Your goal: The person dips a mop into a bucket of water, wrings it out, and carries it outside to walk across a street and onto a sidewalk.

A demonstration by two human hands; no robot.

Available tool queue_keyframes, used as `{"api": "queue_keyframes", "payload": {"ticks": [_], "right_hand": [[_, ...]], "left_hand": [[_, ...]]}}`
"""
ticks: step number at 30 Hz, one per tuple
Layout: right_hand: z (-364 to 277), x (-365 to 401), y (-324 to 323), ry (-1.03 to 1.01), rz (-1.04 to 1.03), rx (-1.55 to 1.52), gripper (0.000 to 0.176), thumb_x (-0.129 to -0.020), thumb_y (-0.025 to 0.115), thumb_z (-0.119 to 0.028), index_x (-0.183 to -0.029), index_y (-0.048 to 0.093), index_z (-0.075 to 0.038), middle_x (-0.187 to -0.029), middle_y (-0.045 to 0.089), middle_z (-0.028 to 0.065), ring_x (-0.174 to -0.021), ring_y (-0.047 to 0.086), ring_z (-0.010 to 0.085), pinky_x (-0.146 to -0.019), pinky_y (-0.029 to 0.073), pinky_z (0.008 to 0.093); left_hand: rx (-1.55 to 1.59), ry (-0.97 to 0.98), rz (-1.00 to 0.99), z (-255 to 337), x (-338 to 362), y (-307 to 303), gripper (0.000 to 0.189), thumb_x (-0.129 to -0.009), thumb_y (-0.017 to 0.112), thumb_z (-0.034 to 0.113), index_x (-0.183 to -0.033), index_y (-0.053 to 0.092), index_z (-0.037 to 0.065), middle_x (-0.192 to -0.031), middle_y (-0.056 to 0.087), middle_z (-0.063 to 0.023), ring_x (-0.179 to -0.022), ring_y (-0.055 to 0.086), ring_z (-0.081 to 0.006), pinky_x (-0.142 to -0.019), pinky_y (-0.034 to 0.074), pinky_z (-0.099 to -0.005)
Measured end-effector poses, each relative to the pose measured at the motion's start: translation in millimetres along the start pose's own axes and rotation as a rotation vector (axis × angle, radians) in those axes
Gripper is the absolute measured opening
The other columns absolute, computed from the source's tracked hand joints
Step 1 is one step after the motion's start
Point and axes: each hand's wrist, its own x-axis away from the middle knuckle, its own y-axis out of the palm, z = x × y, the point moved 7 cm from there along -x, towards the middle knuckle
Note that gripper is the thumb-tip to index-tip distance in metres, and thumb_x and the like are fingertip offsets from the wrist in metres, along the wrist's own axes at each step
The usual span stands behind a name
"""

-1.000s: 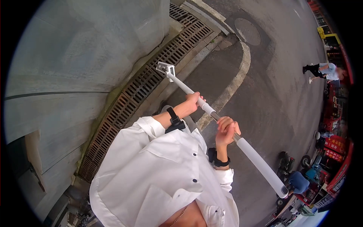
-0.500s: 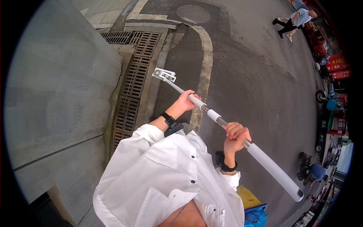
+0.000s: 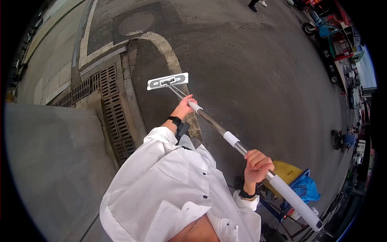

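A flat mop [image 3: 213, 124] with a long metal pole runs diagonally across my front. Its white and grey rectangular head [image 3: 177, 79] is at the far end, the plate tilted on its joint with no cloth visible on it. My left hand [image 3: 184, 107] is closed around the pole near the head, beside a white sleeve. Lower down, my right hand [image 3: 258, 165] grips the bare metal just above the long white handle [image 3: 296, 203]. Another white collar [image 3: 231, 138] sits on the pole between my hands. Both wrists wear black bands.
To my left are a grey wall or panel [image 3: 52, 161] and a slotted drain grate [image 3: 117, 121]. A manhole cover [image 3: 136, 23] lies ahead near a painted line [image 3: 171, 60]. At right stand a yellow-and-blue cart [image 3: 288, 173] and parked vehicles [image 3: 332, 72]. A walking person's feet [image 3: 256, 5] show at top.
My view has turned to the right. More of the pole shows between my hands, which are farther apart. The mop head has swung round, showing its wide plate. More of the cart shows.
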Motion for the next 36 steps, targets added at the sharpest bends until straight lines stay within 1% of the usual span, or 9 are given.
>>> {"api": "queue_keyframes", "payload": {"ticks": [3,10,13,15,19,22,27,34,36], "right_hand": [[3,-3,9,-0.079,-0.103,-0.014,0.046,-0.099,0.041,-0.030,-0.060,0.038,-0.007,-0.047,0.040,0.0034,-0.040,0.039,0.0156,-0.045,0.042,0.0314],[25,-15,10,-0.111,-0.058,0.091,0.045,-0.096,0.046,-0.026,-0.055,0.036,-0.009,-0.042,0.038,0.0026,-0.036,0.036,0.0147,-0.042,0.041,0.0296],[30,-23,-14,-0.137,0.203,0.095,0.050,-0.094,0.052,-0.027,-0.051,0.035,-0.008,-0.040,0.037,0.0007,-0.032,0.035,0.0139,-0.039,0.038,0.0286],[32,-26,-53,-0.166,0.444,0.099,0.046,-0.097,0.042,-0.027,-0.055,0.034,-0.011,-0.042,0.036,0.0006,-0.035,0.032,0.0119,-0.040,0.033,0.0266],[42,-9,-111,-0.194,0.985,0.095,0.045,-0.101,0.028,-0.024,-0.057,0.029,-0.014,-0.045,0.028,-0.0007,-0.039,0.023,0.0102,-0.044,0.025,0.0259],[45,-16,-159,-0.237,1.053,0.092,0.046,-0.102,0.026,-0.022,-0.056,0.026,-0.014,-0.046,0.025,-0.0010,-0.040,0.020,0.0099,-0.045,0.023,0.0262],[43,-10,-301,-0.361,1.029,-0.032,0.047,-0.101,0.028,-0.022,-0.055,0.028,-0.014,-0.043,0.026,-0.0013,-0.038,0.020,0.0099,-0.043,0.022,0.0260],[4,-139,-401,-0.385,0.417,0.075,0.046,-0.092,0.048,-0.018,-0.050,0.030,-0.014,-0.036,0.033,-0.0027,-0.028,0.029,0.0090,-0.033,0.028,0.0221],[2,-200,-411,-0.367,0.242,0.075,0.043,-0.088,0.051,-0.013,-0.048,0.033,-0.012,-0.036,0.031,-0.0021,-0.027,0.027,0.0113,-0.033,0.029,0.0239]], "left_hand": [[0.067,-0.114,-0.011,1,-45,13,0.032,-0.087,0.057,0.014,-0.063,0.036,0.012,-0.048,0.037,0.0008,-0.043,0.040,-0.0131,-0.045,0.038,-0.0278],[0.072,-0.357,-0.055,-43,-122,50,0.035,-0.084,0.060,0.015,-0.058,0.036,0.012,-0.048,0.038,0.0017,-0.040,0.039,-0.0120,-0.042,0.035,-0.0258],[0.102,-0.502,-0.132,-78,-122,95,0.036,-0.085,0.058,0.014,-0.056,0.036,0.012,-0.049,0.036,0.0025,-0.040,0.038,-0.0093,-0.041,0.034,-0.0236],[0.143,-0.587,-0.247,-109,-135,129,0.035,-0.084,0.057,0.015,-0.057,0.036,0.012,-0.050,0.035,0.0027,-0.040,0.037,-0.0079,-0.041,0.033,-0.0223],[-0.015,-0.562,-0.112,-162,-178,161,0.038,-0.084,0.060,0.021,-0.057,0.037,0.012,-0.050,0.035,0.0022,-0.042,0.037,-0.0087,-0.043,0.034,-0.0232],[-0.246,-0.503,0.009,-204,-212,182,0.038,-0.084,0.062,0.025,-0.057,0.037,0.011,-0.049,0.035,0.0018,-0.042,0.037,-0.0098,-0.043,0.033,-0.0236],[-0.368,-0.500,0.066,-302,-278,214,0.036,-0.082,0.060,0.023,-0.056,0.037,0.013,-0.049,0.037,0.0026,-0.039,0.037,-0.0111,-0.043,0.033,-0.0257],[-0.341,-0.579,0.148,-416,-335,284,0.035,-0.081,0.059,0.021,-0.057,0.035,0.012,-0.048,0.037,0.0011,-0.043,0.041,-0.0125,-0.043,0.036,-0.0258],[-0.429,-0.556,0.312,-438,-372,298,0.033,-0.081,0.067,0.026,-0.075,0.039,0.009,-0.057,0.044,-0.0016,-0.050,0.046,-0.0140,-0.046,0.042,-0.0273]]}}
